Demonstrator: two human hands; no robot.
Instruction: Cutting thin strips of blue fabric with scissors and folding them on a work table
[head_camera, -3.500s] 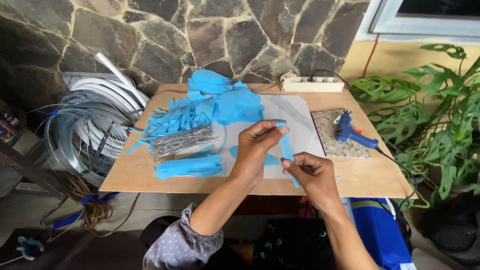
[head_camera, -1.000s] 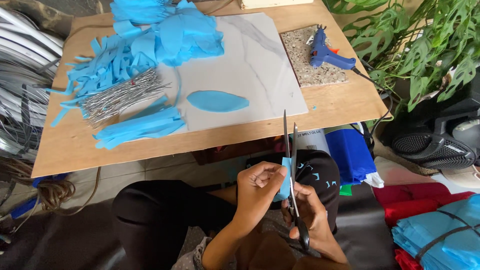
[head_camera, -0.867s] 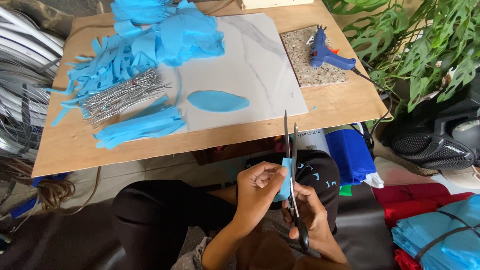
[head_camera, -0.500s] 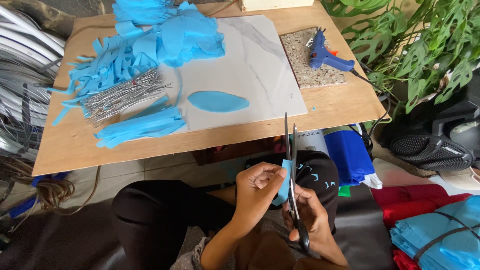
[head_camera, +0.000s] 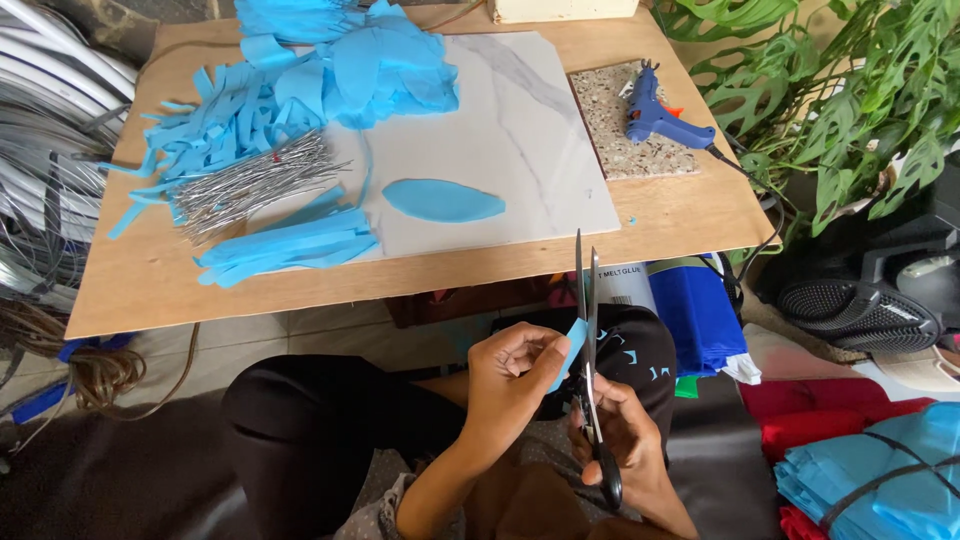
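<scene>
Barely shifted: left hand (head_camera: 515, 375) pinches blue strip (head_camera: 570, 348), right hand (head_camera: 625, 440) grips scissors (head_camera: 588, 330), below table edge (head_camera: 400, 290)

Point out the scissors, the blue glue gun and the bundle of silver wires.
scissors (head_camera: 586, 320), head view, on the blades.
blue glue gun (head_camera: 655, 115), head view, on its body.
bundle of silver wires (head_camera: 255, 185), head view, mid-bundle.

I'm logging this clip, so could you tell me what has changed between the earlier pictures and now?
The hands came off the table to the lap; the right hand took up scissors, now cutting the blue piece held in the left hand. Over the last second, nothing visibly changed.
</scene>
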